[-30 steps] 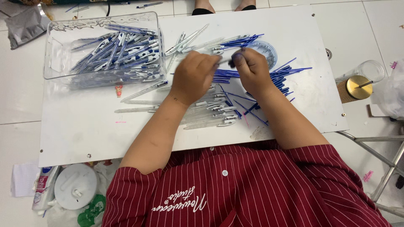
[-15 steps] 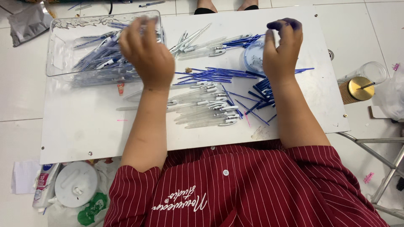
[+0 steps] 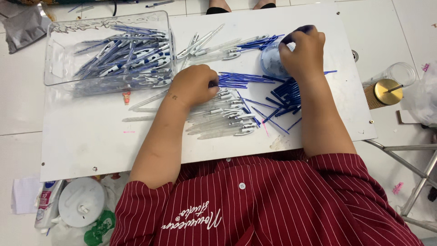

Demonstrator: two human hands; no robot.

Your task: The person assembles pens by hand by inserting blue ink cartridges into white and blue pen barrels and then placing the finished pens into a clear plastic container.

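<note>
— Looking down from the head camera, what is the left hand [image 3: 193, 86] doing?

— It lies knuckles up on the white rectangular board [image 3: 91, 136], forearm running back to a dark red striped sleeve. The fingers are curled in near the blunt ends of a bundle of thin blue ink refills [image 3: 243, 79], just above a heap of clear plastic pen barrels [image 3: 223, 120]. Whether they pinch a refill or only touch the bundle, I cannot tell; the back of the hand hides the fingertips.

— And the right hand [image 3: 304, 54]?

— Reaching farther out, wrist bent, palm down over a small round clear blue-tinted tub [image 3: 269, 61]. The fingers are bunched together at the tub's far rim, with dark ink stains on the tips. I cannot tell if anything is held between them.

— Where are the rest of the parts?

— A scatter of short dark blue pen pieces [image 3: 284, 98] lies just below the right wrist. More clear barrels [image 3: 205, 43] fan out beyond the left hand. Finished blue and white pens fill the clear rectangular plastic bin [image 3: 57, 68] at the board's far left corner.

— Anything off the board?

— A clear cup with a gold lid [image 3: 387, 91] on the right, and a white round lid [image 3: 82, 202] on the floor at lower left.
</note>
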